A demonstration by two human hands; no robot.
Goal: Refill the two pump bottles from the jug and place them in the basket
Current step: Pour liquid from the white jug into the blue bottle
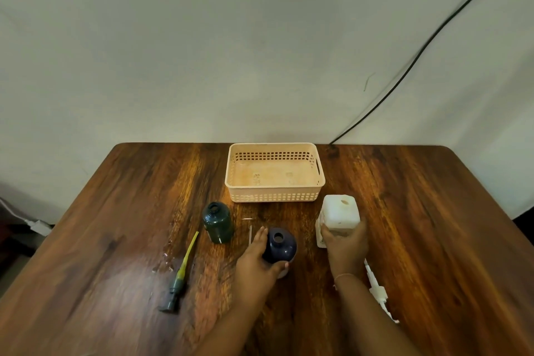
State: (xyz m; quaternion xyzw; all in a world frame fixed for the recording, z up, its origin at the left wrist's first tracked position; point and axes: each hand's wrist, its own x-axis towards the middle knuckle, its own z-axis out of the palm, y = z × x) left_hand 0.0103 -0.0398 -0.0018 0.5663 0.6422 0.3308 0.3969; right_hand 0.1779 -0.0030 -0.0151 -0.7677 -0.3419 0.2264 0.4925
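A dark blue bottle [281,244] stands open-necked at the table's middle, and my left hand [258,257] wraps around its left and near side. My right hand [345,243] grips the white jug [341,211], which stands upright with its cap off, to the right of the blue bottle. A dark green bottle [217,221], also without its pump, stands to the left. Its green pump with a yellow tube [180,274] lies on the table further left. A white pump [378,290] lies beside my right forearm. The peach basket [274,196] sits behind with nothing in it.
The wooden table [115,211] carries some spilled drops [166,264] near the green pump. A thin small stick [250,235] lies between the two bottles. A black cable [419,55] runs down the wall to the table's back edge.
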